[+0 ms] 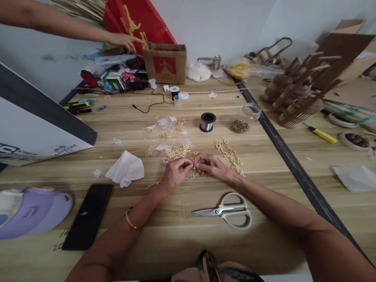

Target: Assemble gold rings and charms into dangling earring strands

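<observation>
My left hand (177, 172) and my right hand (211, 165) meet over the middle of the table, thumbs and fingers pinched together. A short strand of clear beads (194, 173) hangs down between the fingertips; its upper end is hidden by them. Just behind my hands lies a pile of gold and clear beads (173, 154). To the right of my right hand are finished-looking gold and clear beaded strands (230, 155). Scissors with pale handles (236, 211) lie in front of my hands, blades pointing left.
A spool of thin wire (207, 122) and a jar of mixed beads (241, 125) stand farther back. A phone (87, 217), crumpled tissue (126, 168) and large box (34, 122) are left. Another person's arm (77, 29) reaches to a paper bag (165, 63). Small baskets (293, 95) stand right.
</observation>
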### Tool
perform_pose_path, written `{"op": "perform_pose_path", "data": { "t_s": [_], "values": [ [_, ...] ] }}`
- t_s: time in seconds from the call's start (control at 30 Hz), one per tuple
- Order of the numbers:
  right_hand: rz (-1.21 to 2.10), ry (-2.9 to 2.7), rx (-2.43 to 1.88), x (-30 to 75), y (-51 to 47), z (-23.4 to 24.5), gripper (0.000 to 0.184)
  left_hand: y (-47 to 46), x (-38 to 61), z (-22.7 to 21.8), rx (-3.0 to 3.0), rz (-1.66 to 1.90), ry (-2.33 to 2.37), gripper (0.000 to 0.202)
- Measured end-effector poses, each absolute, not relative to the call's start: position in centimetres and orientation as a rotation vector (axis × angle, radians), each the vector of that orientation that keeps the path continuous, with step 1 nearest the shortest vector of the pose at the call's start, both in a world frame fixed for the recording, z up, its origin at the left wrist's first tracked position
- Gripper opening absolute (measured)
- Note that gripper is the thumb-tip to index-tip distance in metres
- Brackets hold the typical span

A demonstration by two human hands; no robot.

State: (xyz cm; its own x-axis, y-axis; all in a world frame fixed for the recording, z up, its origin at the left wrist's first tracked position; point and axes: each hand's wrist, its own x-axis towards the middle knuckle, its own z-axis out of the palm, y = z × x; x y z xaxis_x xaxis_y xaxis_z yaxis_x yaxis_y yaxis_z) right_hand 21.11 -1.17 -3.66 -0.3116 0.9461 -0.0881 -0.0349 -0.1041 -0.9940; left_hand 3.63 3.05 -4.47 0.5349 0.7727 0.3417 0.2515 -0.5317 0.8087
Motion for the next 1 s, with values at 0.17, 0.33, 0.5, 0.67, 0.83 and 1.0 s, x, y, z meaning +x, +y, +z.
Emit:
{"op": "perform_pose_path", "data": {
  "t_s": [0.17,0.33,0.5,0.67,0.83,1.0],
  "values": [
    [1.546,-1.344,-1.076,21.13,-1.12,-3.91,0.029,3.08,3.66,-4.71,2.059,0.919,0.84,0.008],
    [1.549,-1.345,-1.059,21.22,-1.06,-4.19,0.028,3.18,3.69,-4.67,1.946,0.891,0.834,0.007],
    [1.575,-1.31,-1.067,21.27,-1.13,-3.79,0.026,3.34,3.62,-4.47,1.757,0.838,0.844,0.011],
    [1.571,-1.31,-1.04,21.45,-1.01,-3.82,0.025,3.44,3.58,-4.46,1.687,0.806,0.825,0.019],
    [1.559,-1.323,-1.043,21.46,-0.98,-3.85,0.025,3.51,3.69,-4.57,1.687,0.818,0.808,0.014],
    [1.516,-1.379,-1.038,21.11,-1.21,-3.48,0.026,3.45,3.75,-4.67,1.752,0.859,0.829,0.012]
  ]
}}
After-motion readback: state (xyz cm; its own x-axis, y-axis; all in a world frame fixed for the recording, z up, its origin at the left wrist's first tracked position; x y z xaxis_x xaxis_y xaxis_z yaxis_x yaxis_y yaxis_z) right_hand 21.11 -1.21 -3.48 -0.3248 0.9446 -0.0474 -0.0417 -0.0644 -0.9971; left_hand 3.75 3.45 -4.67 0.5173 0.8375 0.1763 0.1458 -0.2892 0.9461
